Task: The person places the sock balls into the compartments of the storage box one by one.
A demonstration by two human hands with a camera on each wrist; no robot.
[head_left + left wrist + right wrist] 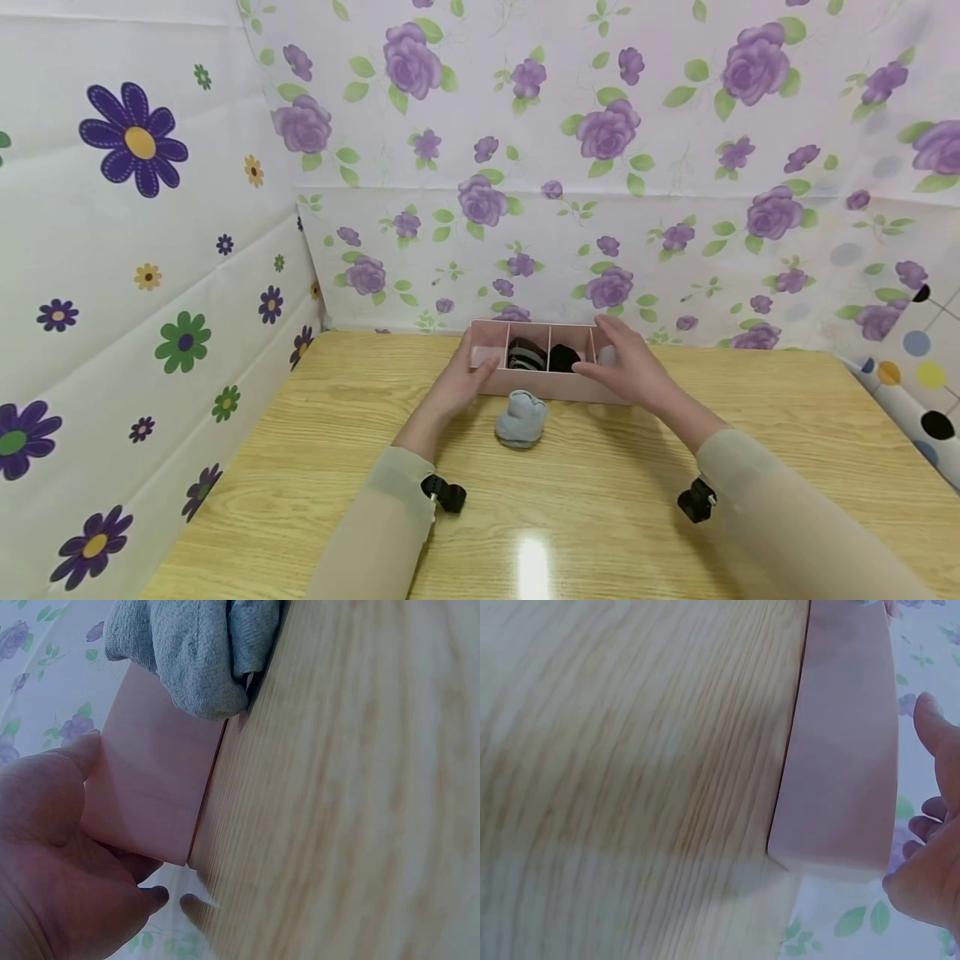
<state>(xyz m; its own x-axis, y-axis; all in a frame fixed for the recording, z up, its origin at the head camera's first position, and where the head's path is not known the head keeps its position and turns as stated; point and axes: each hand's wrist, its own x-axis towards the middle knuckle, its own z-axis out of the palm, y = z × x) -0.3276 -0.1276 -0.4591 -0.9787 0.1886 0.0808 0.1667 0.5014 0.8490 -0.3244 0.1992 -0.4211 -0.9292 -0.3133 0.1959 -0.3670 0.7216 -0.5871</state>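
A pink divided box (555, 385) stands near the back of the table. Its leftmost compartment shows a bare floor; the others hold a dark rolled sock with grey stripes (527, 356), a black rolled bundle (563, 358) and something pale grey (607, 357). My left hand (459, 379) grips the box's left end, thumb at the front rim and fingers around the end. Over the right end, my right hand (630, 367) has thumb and fingers spread; the right wrist view shows them around the upper edge. A grey-blue rolled sock (522, 418) lies before the box.
The wooden table (585, 517) extends in front of the box. Behind it hangs a flowered cloth (480, 150), with another patterned cloth (180, 267) along the left. A roll of dotted material (907, 408) lies by the right edge.
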